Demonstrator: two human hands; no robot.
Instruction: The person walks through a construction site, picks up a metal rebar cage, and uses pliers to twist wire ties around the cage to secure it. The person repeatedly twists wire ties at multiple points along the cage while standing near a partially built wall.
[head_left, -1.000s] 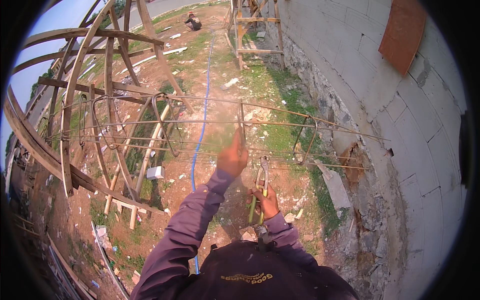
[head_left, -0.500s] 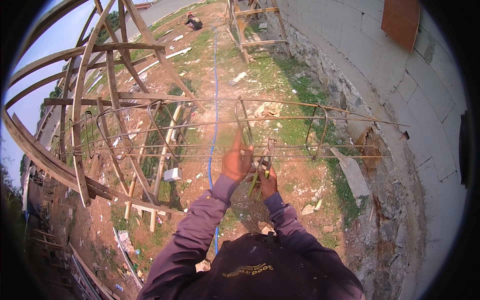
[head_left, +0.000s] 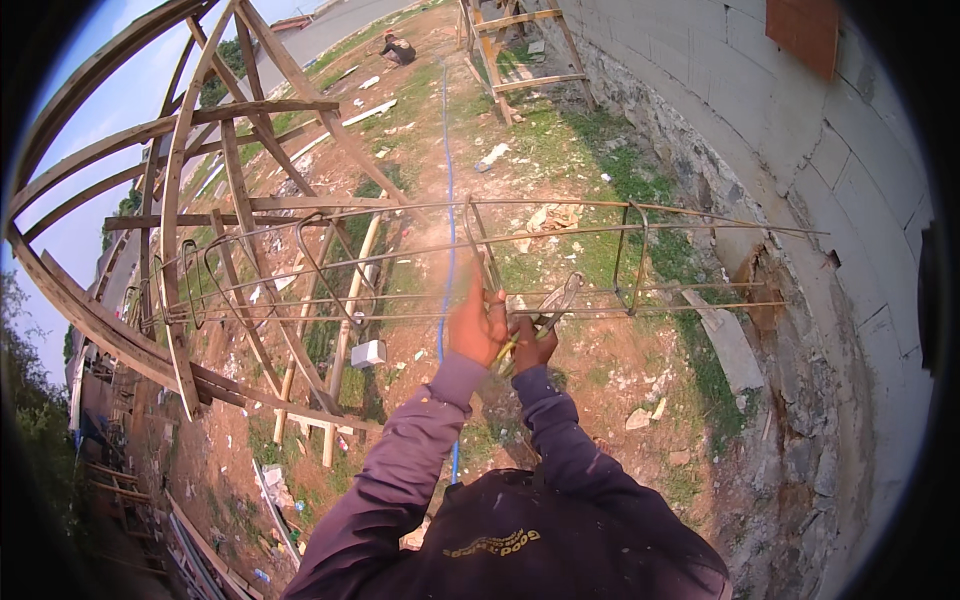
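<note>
Rebar cage [head_left: 560, 262] hangs level at chest height, long bars already carrying several stirrups, spaced unevenly; more ties look left to do. Left hand [head_left: 478, 325] has its grip closed on a lower bar beside an upright stirrup [head_left: 482, 245]. Right hand [head_left: 532, 343] has its grip closed on pincers [head_left: 552, 308] at the same joint. Wooden arched frame [head_left: 190, 200] crowds the left; block wall [head_left: 800, 150] right; blue hose [head_left: 448, 200] on the ground.
</note>
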